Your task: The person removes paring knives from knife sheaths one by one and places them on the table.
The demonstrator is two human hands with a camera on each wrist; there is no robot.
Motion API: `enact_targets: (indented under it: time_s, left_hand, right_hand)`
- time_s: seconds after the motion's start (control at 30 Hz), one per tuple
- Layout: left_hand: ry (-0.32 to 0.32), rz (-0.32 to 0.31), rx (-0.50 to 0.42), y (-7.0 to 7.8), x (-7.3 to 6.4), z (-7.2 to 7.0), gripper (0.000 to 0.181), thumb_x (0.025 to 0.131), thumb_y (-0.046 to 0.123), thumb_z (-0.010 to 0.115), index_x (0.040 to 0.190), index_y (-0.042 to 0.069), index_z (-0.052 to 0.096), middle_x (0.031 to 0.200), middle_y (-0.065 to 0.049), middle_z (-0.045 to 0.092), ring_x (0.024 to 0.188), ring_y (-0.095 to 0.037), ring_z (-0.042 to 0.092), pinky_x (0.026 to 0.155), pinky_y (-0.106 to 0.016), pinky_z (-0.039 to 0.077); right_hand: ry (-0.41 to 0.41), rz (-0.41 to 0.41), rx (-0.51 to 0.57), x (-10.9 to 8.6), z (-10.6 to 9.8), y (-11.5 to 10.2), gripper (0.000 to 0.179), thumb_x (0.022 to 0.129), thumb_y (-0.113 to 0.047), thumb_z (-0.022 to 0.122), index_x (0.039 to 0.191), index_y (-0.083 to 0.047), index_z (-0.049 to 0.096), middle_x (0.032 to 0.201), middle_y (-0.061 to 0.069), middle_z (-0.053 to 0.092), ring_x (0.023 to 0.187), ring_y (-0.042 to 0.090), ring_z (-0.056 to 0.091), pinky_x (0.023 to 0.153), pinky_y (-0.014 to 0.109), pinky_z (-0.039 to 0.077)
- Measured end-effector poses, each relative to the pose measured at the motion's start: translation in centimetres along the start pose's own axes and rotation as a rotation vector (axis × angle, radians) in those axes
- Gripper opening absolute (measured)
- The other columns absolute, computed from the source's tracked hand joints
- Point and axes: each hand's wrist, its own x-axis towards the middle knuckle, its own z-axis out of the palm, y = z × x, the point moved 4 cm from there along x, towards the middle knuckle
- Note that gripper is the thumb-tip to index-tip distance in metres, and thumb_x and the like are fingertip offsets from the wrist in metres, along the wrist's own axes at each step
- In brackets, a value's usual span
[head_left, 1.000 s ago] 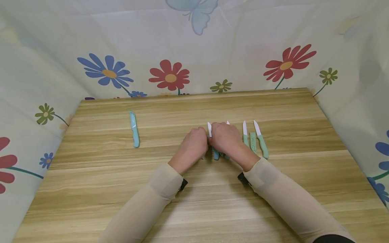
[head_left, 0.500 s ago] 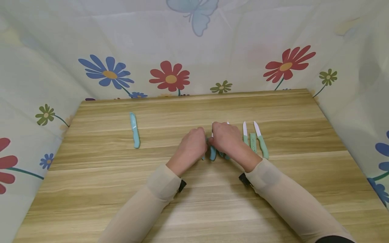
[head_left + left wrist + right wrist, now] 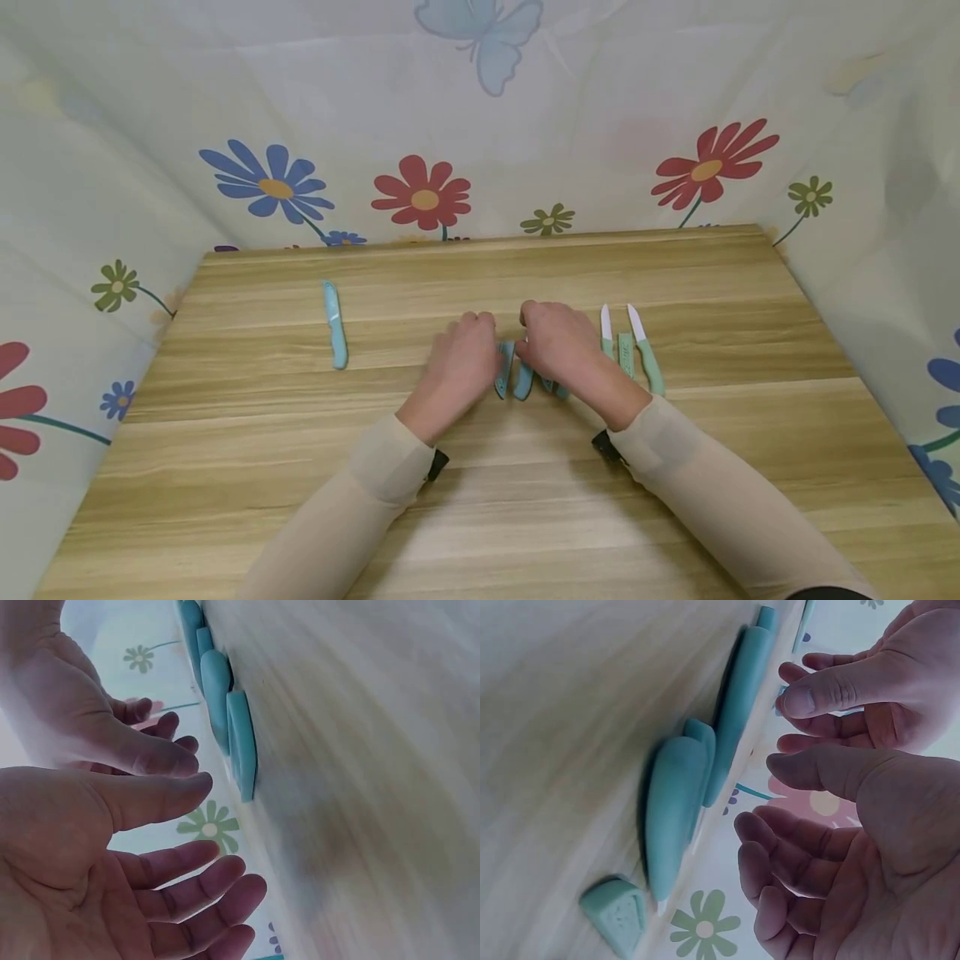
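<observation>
My left hand (image 3: 461, 362) is just left of a blue knife sheath (image 3: 505, 370). In the left wrist view its thumb and fingers (image 3: 202, 900) are spread and hold nothing. Right of the sheath, a blue knife handle (image 3: 523, 382) lies on the table, its blade hidden under my right hand (image 3: 558, 342). The right wrist view shows the right fingers (image 3: 795, 855) loosely bent, apart from the handles, with nothing between them and the thumb. Under that hand a second blue sheath (image 3: 547, 386) and handle (image 3: 562, 391) show only partly.
Two green-handled knives with white blades, the inner knife (image 3: 606, 325) and outer knife (image 3: 647, 354), flank a green sheath (image 3: 626, 356) on the right. A light-blue sheathed knife (image 3: 335, 327) lies at the left. A flowered cloth (image 3: 600, 150) rises behind the wooden table (image 3: 480, 533).
My left hand has drawn back to the left, uncovering the blue sheath. The blue knife beside it has shifted and its handle end turned slightly left. My right hand stays nearly in place.
</observation>
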Motion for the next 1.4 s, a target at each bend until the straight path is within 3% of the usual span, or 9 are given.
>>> enact_targets:
  time_s: [0.23,0.53,0.7,0.9,1.2,1.4]
  left_hand:
    - [0.047,-0.04,-0.012,-1.5,-0.1,-1.0,0.042,0.1,0.022,0.073,0.133,-0.002,0.064,0.12,-0.02,0.067,0.106,-0.04,0.066,0.09,-0.056,0.057]
    - [0.095,-0.095,0.004,-4.2,-0.4,-2.6,0.047,0.101,0.031,0.075,0.135,0.0,0.064,0.127,-0.02,0.066,0.113,-0.042,0.063,0.096,-0.058,0.053]
    - [0.134,-0.118,0.02,-5.9,-0.6,-3.5,0.049,0.101,0.033,0.074,0.133,-0.002,0.064,0.127,-0.022,0.064,0.113,-0.044,0.061,0.095,-0.059,0.053]
    - [0.169,-0.157,-0.004,-8.6,-0.7,-4.8,0.051,0.102,0.033,0.073,0.135,-0.004,0.062,0.13,-0.024,0.062,0.116,-0.046,0.059,0.095,-0.061,0.051]
    - [0.206,-0.229,-0.005,-13.1,-0.2,-6.5,0.056,0.104,0.032,0.067,0.14,-0.01,0.056,0.136,-0.031,0.056,0.12,-0.053,0.057,0.093,-0.065,0.053]
    - [0.184,-0.291,-0.02,-16.1,0.3,-7.1,0.059,0.105,0.032,0.063,0.14,-0.014,0.051,0.133,-0.033,0.054,0.119,-0.056,0.054,0.093,-0.068,0.051]
  right_hand:
    - [0.029,-0.034,0.009,-0.1,-0.5,-0.7,0.037,0.097,-0.027,0.075,0.128,-0.006,0.071,0.118,0.01,0.072,0.107,0.031,0.068,0.085,0.046,0.058]
    - [0.046,-0.083,-0.006,0.1,-0.4,-2.2,0.043,0.098,-0.031,0.074,0.132,-0.005,0.069,0.122,0.012,0.067,0.112,0.033,0.065,0.089,0.048,0.058]
    - [0.055,-0.157,-0.086,0.3,-0.1,-3.3,0.048,0.1,-0.035,0.072,0.137,-0.006,0.067,0.127,0.012,0.065,0.113,0.034,0.063,0.089,0.047,0.058]
    - [0.078,-0.237,-0.181,0.4,0.2,-4.6,0.052,0.1,-0.038,0.072,0.143,-0.008,0.064,0.134,0.012,0.064,0.116,0.033,0.061,0.087,0.045,0.059]
    - [0.07,-0.274,-0.157,0.4,0.6,-6.3,0.051,0.1,-0.038,0.071,0.142,-0.01,0.064,0.133,0.009,0.061,0.119,0.032,0.057,0.091,0.048,0.054]
    - [0.081,-0.299,-0.176,0.5,0.8,-7.4,0.048,0.1,-0.041,0.071,0.137,-0.011,0.066,0.126,0.006,0.062,0.114,0.029,0.057,0.087,0.044,0.054]
